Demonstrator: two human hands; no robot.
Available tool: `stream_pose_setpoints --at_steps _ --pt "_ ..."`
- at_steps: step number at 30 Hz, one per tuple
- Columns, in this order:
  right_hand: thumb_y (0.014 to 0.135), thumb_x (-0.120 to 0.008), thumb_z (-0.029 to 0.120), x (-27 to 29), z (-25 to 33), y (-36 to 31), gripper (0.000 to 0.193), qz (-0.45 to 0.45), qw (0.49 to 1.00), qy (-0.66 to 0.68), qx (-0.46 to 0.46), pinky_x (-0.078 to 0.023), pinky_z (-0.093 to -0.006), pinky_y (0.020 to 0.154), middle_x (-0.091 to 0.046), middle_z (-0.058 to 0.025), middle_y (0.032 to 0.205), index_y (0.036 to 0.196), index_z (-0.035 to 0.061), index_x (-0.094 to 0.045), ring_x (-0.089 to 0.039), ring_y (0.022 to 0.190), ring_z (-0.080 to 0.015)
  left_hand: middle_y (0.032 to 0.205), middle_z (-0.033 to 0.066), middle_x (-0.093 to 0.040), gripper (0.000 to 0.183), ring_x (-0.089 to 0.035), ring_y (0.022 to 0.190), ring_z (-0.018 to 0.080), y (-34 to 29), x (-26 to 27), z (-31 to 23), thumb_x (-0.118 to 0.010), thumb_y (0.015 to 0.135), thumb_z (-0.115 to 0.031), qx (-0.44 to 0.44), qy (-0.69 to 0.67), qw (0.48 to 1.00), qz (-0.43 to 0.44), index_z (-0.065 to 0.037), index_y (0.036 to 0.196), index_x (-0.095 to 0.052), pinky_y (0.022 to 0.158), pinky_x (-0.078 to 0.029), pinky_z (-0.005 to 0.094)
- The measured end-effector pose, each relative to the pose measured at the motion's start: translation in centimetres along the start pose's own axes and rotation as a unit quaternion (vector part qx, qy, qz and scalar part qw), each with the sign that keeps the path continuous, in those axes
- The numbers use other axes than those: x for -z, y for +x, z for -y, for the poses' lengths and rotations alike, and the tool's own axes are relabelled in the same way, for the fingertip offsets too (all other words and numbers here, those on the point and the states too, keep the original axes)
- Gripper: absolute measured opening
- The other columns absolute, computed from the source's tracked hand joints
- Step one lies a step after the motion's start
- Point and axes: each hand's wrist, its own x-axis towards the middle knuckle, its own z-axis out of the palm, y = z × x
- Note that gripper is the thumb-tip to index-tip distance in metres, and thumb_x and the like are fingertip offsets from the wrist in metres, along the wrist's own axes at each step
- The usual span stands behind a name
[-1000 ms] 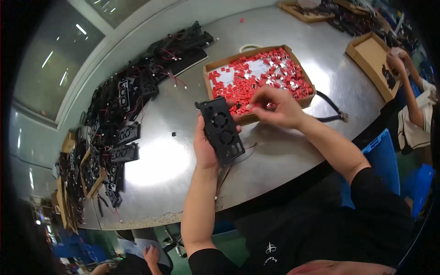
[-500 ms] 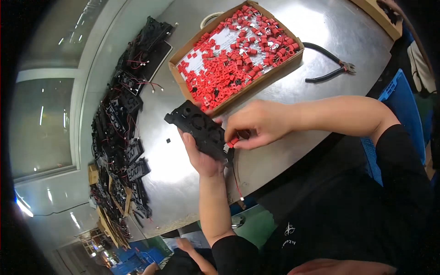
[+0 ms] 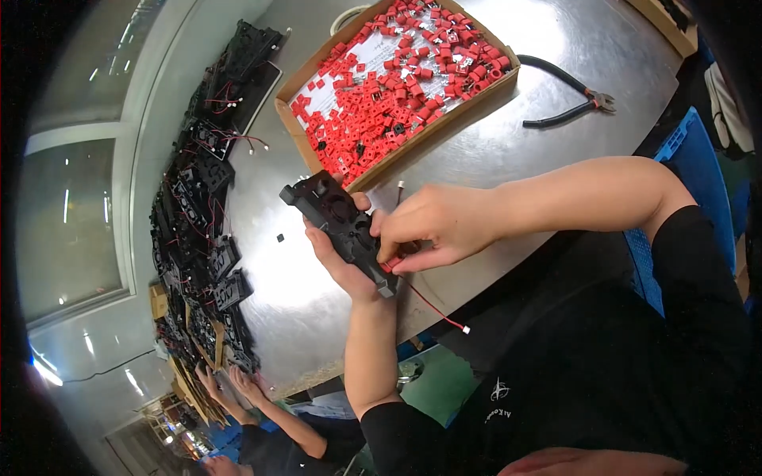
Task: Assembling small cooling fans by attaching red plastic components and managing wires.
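My left hand (image 3: 340, 268) is wrapped round a black plastic housing (image 3: 343, 218) with round openings, held tilted above the metal table. A thin red and black wire with a white plug (image 3: 466, 329) hangs from its near end. My right hand (image 3: 432, 226) pinches a small red plastic part (image 3: 390, 264) against the housing's near right edge. The fingertips partly cover that part, so I cannot tell how far it sits in. Just beyond my hands is a shallow cardboard box (image 3: 429, 131) filled with loose red parts (image 3: 381, 119), some with metal pins.
Black-handled cutting pliers (image 3: 567, 111) lie right of the box. More black housings (image 3: 194, 182) with wires are piled along the table's left side. A tiny black piece (image 3: 280, 238) lies on the metal table (image 3: 278, 293). Another person's hands (image 3: 230, 389) are at the lower left.
The red part and my right hand have shifted slightly left and down along the housing. The wire's plug has swung right. The other person's hands have moved left to the pile.
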Motion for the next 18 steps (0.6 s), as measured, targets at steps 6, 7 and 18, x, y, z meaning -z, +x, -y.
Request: stream_pose_setpoints --at_steps 6,7,18 --pt "0.089 -0.079 0.009 -0.7 0.7 0.3 0.016 -0.035 0.998 -0.049 0.026 -0.056 -0.041 0.072 -0.069 -0.0071 0.091 0.101 0.0085 -0.069 -0.07 0.085 -0.0291 0.108 0.0149 -0.063 0.068 -0.061 0.084 0.0188 -1.2 -2.9 -0.6 -0.041 0.109 -0.06 -0.01 -0.07 0.997 0.015 -0.005 0.15 -0.047 0.061 -0.053 0.0305" --pt "0.089 -0.079 0.009 -0.7 0.7 0.3 0.016 -0.035 0.998 -0.048 0.026 -0.056 -0.041 0.072 -0.069 -0.0071 0.091 0.101 0.0085 -0.069 -0.07 0.085 -0.0291 0.108 0.0149 -0.063 0.068 -0.061 0.084 0.0188 -1.3 -2.8 -0.7 -0.041 0.109 -0.06 -0.01 -0.07 0.997 0.015 -0.005 0.15 -0.047 0.061 -0.053 0.0305" --pt "0.091 -0.079 0.02 -1.3 1.0 0.2 0.021 -0.057 0.996 -0.065 -0.021 -0.055 -0.0411 0.065 -0.07 -0.0097 0.084 0.104 0.007 -0.069 -0.071 0.072 -0.03 0.129 0.0125 -0.06 0.057 -0.061 0.093 0.0167 -0.1 -0.4 -0.7 -0.045 0.111 -0.051 -0.085 0.02 0.996 0.028 -0.007 0.147 -0.044 0.059 -0.051 0.0269"
